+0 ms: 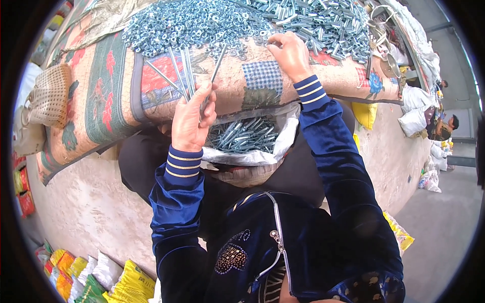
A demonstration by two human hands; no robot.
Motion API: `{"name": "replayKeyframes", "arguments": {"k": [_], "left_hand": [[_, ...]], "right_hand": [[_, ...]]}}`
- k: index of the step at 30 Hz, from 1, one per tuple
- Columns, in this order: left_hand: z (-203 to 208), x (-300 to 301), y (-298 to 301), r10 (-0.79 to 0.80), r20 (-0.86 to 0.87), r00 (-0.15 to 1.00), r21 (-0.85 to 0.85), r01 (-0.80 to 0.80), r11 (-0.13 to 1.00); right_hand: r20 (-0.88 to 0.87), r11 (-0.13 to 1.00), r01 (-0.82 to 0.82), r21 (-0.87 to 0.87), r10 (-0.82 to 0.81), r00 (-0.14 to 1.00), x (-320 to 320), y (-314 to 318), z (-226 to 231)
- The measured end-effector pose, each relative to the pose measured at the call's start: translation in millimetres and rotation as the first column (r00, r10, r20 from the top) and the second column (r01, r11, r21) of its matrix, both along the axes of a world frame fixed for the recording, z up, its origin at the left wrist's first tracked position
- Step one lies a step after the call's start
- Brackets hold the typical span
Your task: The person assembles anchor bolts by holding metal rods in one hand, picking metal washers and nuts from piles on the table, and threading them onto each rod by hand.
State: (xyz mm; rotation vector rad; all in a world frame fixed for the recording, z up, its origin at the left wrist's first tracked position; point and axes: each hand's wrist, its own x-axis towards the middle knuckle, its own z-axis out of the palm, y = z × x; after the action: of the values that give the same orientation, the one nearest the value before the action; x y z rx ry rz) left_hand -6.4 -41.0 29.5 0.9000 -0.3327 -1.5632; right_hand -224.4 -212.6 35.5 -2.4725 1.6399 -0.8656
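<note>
Several thin metal rods (188, 70) fan out from my left hand (193, 117), its fingers closed around their lower ends. My right hand (291, 54) is above the far part of the cloth-covered table (209, 103), thumb and fingertips pinched together; whatever is between them is too small to make out. Just left of its fingertips spreads a heap of small shiny nuts and washers (187, 28). Beyond it and to its right lies a pile of short metal tubes (328, 28). Below the table edge, between my knees, a white-lined basket (290, 134) holds many metal bolt-like pieces (245, 135).
A woven tan basket (52, 96) stands at the left table edge. Wire and metal odds and ends (386, 45) lie at the far right. Yellow and white sacks (132, 283) sit on the floor at lower left; a white sack (415, 110) and another person (444, 127) are at right.
</note>
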Motion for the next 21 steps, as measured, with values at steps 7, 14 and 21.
{"name": "replayKeyframes", "arguments": {"k": [7,14,21], "left_hand": [[-2,4,-4,0.086,-0.055,0.995,-0.033,-0.088,0.996],[-5,4,-5,0.066,-0.077,0.995,-0.069,-0.071,0.995],[-6,8,-3,0.103,-0.017,0.995,-0.043,-0.104,0.994]], "right_hand": [[0.119,0.999,-0.044,0.009,0.043,0.992,5,1,7],[0.025,0.909,-0.405,-0.096,0.409,0.912,40,4,-9],[-0.012,0.942,-0.333,-0.033,0.333,0.943,38,6,-3]]}}
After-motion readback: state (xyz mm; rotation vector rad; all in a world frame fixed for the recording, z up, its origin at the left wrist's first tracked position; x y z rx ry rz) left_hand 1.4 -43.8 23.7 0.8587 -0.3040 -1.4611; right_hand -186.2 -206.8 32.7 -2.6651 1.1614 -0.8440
